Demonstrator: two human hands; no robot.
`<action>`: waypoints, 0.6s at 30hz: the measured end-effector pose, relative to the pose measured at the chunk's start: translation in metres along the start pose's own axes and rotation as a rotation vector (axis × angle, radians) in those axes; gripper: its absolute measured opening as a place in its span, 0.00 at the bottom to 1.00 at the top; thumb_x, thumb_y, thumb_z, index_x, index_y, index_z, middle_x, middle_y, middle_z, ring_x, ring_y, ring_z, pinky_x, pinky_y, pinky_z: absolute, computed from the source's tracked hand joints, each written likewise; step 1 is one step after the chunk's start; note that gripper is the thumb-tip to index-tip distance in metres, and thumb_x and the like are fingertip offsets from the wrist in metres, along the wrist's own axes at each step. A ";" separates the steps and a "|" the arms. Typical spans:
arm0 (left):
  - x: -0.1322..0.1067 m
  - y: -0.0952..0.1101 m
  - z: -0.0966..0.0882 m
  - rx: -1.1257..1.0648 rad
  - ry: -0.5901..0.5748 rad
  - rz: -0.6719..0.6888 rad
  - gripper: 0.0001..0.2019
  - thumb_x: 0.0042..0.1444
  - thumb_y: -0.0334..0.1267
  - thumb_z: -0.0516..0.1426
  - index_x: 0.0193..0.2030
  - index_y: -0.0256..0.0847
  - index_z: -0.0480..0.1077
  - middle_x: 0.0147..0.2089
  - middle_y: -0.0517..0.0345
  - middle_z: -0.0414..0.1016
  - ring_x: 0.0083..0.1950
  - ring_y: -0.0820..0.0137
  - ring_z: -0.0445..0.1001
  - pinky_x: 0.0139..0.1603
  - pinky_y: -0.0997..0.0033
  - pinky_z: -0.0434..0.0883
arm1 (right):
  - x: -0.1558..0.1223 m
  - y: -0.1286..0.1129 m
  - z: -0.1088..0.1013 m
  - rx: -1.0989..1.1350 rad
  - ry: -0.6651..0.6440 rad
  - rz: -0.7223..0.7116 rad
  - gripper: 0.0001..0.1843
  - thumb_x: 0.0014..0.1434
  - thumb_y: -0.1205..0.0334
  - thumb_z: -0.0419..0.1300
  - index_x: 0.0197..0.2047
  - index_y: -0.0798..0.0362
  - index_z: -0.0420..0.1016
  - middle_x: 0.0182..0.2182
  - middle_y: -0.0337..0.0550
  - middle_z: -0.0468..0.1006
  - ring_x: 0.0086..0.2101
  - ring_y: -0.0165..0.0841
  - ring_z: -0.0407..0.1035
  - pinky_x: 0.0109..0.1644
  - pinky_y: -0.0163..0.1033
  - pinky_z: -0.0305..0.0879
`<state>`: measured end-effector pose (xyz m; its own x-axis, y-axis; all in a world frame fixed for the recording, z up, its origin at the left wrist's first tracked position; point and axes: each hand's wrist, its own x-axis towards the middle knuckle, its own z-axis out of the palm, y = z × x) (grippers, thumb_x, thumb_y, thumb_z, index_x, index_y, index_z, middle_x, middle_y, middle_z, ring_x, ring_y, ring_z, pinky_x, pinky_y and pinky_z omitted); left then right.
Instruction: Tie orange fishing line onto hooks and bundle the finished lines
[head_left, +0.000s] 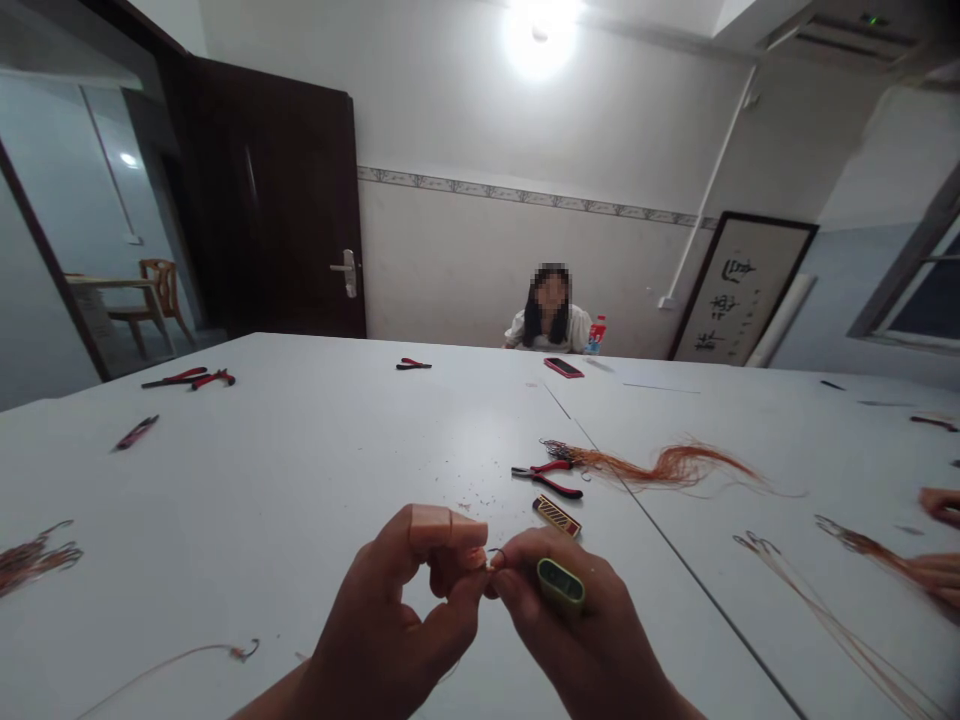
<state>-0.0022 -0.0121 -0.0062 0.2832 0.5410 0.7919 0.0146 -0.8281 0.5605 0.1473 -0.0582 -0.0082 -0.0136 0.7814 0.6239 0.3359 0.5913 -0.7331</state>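
Observation:
My left hand [416,590] and my right hand [574,610] meet at the table's near middle, fingertips pinched together. Between them shows the dark curved tip of a small fish hook [497,551], with something pale beside it; the rest is covered by my fingers. Flesh-coloured covers wrap my left index finger. A yellow-green object with a dark oval end [561,586] is tucked in my right hand; its kind is unclear. Just beyond lie a patterned, dark-and-gold flat case [556,516], red-handled pliers [551,478] and a bundle of hooks with orange line [660,466].
More hooks on line lie right [817,590] and left [37,560], with a single hook [244,650] near front left. Several red-handled pliers [187,379] and a phone [563,368] lie farther back. A person [551,320] sits opposite; another person's hands [937,570] are at right.

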 end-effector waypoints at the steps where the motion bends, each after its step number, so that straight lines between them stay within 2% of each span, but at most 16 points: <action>1: 0.000 0.000 0.000 -0.004 0.001 0.002 0.15 0.49 0.21 0.54 0.40 0.45 0.66 0.29 0.66 0.69 0.26 0.76 0.69 0.27 0.75 0.73 | 0.000 0.000 0.000 0.007 -0.005 0.006 0.04 0.55 0.68 0.54 0.32 0.52 0.69 0.24 0.38 0.73 0.23 0.29 0.65 0.27 0.34 0.64; 7: 0.002 0.000 0.001 -0.008 -0.005 0.006 0.15 0.49 0.21 0.54 0.40 0.45 0.66 0.29 0.65 0.69 0.26 0.76 0.69 0.26 0.76 0.73 | -0.001 0.001 0.001 0.014 -0.017 0.026 0.04 0.55 0.68 0.54 0.32 0.52 0.69 0.25 0.38 0.73 0.24 0.29 0.64 0.28 0.35 0.64; 13: 0.002 0.001 0.000 -0.005 -0.009 0.006 0.15 0.49 0.21 0.53 0.38 0.45 0.65 0.29 0.65 0.69 0.25 0.76 0.69 0.25 0.74 0.73 | 0.000 -0.003 0.001 0.016 -0.004 0.028 0.04 0.54 0.68 0.53 0.30 0.52 0.67 0.22 0.37 0.70 0.21 0.28 0.61 0.25 0.34 0.61; 18: 0.001 0.001 0.000 0.011 0.004 0.005 0.15 0.48 0.21 0.54 0.39 0.45 0.65 0.29 0.65 0.69 0.26 0.75 0.69 0.26 0.74 0.73 | 0.001 -0.003 0.001 0.020 -0.025 0.034 0.04 0.55 0.67 0.52 0.31 0.53 0.68 0.24 0.40 0.72 0.23 0.30 0.64 0.27 0.36 0.63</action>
<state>-0.0019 -0.0127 -0.0051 0.2799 0.5374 0.7955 0.0233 -0.8322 0.5540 0.1458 -0.0590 -0.0059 -0.0257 0.8056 0.5918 0.3173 0.5680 -0.7594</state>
